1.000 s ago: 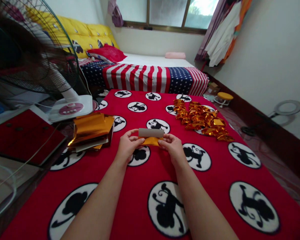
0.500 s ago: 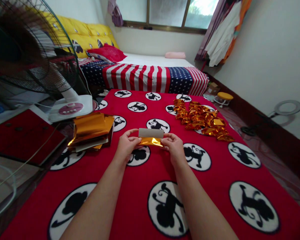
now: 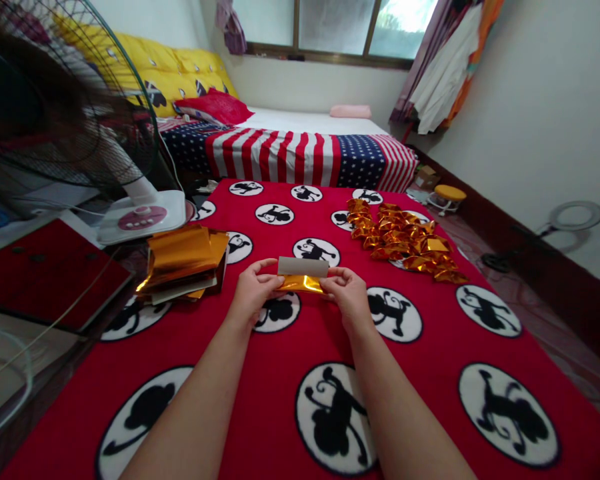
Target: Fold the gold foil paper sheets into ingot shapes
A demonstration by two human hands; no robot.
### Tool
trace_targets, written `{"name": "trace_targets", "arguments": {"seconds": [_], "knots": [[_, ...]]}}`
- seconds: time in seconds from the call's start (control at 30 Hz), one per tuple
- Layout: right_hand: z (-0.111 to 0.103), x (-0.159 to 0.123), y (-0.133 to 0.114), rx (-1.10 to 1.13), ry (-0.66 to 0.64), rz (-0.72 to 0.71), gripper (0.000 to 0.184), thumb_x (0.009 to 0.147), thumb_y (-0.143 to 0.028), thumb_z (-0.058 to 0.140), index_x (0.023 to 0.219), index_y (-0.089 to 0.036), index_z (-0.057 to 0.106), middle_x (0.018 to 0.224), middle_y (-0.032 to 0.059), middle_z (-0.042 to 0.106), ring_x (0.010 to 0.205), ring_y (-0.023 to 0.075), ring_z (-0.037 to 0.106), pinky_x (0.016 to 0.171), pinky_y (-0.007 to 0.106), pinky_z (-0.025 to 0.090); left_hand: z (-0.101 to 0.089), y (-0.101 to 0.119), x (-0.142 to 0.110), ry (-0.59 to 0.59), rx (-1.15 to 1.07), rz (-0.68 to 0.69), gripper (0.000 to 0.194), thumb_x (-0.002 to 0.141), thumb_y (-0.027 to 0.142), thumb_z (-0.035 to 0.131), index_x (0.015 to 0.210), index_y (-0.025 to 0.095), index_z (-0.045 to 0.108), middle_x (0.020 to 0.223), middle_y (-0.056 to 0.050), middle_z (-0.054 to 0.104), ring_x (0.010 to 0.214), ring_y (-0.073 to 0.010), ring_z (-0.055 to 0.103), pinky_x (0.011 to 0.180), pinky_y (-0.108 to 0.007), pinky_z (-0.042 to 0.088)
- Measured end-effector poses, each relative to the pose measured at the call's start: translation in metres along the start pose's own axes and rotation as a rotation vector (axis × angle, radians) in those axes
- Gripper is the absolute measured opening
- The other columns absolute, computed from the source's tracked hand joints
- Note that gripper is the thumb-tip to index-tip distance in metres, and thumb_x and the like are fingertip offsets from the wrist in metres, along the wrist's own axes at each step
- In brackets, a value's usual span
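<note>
A sheet of gold foil paper (image 3: pixel 303 284), partly folded, is stretched between my two hands just above the red cloth. Its upper strip shows the dull grey back, and the lower strip shines gold. My left hand (image 3: pixel 255 288) pinches the left end between thumb and fingers. At the right end my right hand (image 3: pixel 347 291) grips it the same way, thumb in front. To the left lies a loose stack of gold paper sheets (image 3: pixel 185 260). Several folded gold paper pieces (image 3: pixel 405 240) sit in rows at the far right of the cloth.
The red cloth (image 3: pixel 260 413) with monkey circles covers the surface under my arms. A fan (image 3: pixel 143 210) stands at the left beside a dark red panel (image 3: pixel 50 267). Beyond is a bed (image 3: pixel 280 157); a yellow stool (image 3: pixel 449 193) and a ring light (image 3: pixel 577 215) stand right.
Almost nothing differs. The foil paper and both hands have shifted very slightly to the right, with the grip unchanged.
</note>
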State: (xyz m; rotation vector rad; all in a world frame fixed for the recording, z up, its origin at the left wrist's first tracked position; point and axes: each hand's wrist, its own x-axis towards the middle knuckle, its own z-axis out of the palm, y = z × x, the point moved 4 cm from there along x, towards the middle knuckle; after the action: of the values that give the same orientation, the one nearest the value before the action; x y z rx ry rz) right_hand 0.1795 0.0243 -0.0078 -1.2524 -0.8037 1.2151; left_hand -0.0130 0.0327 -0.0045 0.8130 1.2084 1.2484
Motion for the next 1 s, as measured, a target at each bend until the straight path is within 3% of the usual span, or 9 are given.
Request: {"name": "trace_targets", "arguments": {"seconds": [0.37, 0.6, 0.83, 1.0], "knots": [[-0.002, 0.003, 0.004, -0.013, -0.013, 0.006, 0.041, 0.051, -0.025, 0.076, 0.087, -0.016, 0.058, 0.057, -0.0053, 0.062, 0.051, 0.0109, 0.059, 0.05, 0.022, 0.05, -0.002, -0.001, 0.002, -0.006, -0.017, -0.022, 0.055, 0.064, 0.003, 0.071, 0.116, 0.011, 0.054, 0.068, -0.003, 0.071, 0.063, -0.018, 0.071, 0.057, -0.027, 0.06], [-0.001, 0.002, 0.002, -0.058, -0.014, -0.007, 0.037, 0.052, -0.023, 0.072, 0.086, -0.016, 0.057, 0.056, -0.0064, 0.061, 0.048, 0.01, 0.056, 0.048, 0.021, 0.048, -0.001, 0.004, -0.001, 0.045, 0.1, 0.008, 0.049, 0.069, 0.005, 0.065, 0.117, 0.012, 0.056, 0.066, -0.002, 0.07, 0.06, -0.0166, 0.07, 0.054, -0.026, 0.059], [-0.004, 0.003, 0.001, -0.337, 0.022, -0.119, 0.027, 0.058, -0.025, 0.066, 0.083, -0.018, 0.058, 0.055, -0.0037, 0.063, 0.047, 0.0129, 0.056, 0.046, 0.022, 0.044, -0.002, 0.003, 0.0, 0.076, 0.424, 0.16, 0.047, 0.069, 0.014, 0.065, 0.115, 0.013, 0.059, 0.071, -0.005, 0.072, 0.058, -0.017, 0.068, 0.054, -0.025, 0.055], [-0.006, 0.001, -0.001, -0.64, 0.086, -0.244, 0.019, 0.064, -0.022, 0.06, 0.083, -0.02, 0.06, 0.06, -0.0019, 0.066, 0.053, 0.0152, 0.061, 0.053, 0.023, 0.044, -0.001, 0.009, -0.006, 0.148, 0.766, 0.328, 0.041, 0.07, 0.017, 0.066, 0.111, 0.017, 0.064, 0.075, -0.006, 0.075, 0.072, -0.0193, 0.071, 0.071, -0.028, 0.054]]}}
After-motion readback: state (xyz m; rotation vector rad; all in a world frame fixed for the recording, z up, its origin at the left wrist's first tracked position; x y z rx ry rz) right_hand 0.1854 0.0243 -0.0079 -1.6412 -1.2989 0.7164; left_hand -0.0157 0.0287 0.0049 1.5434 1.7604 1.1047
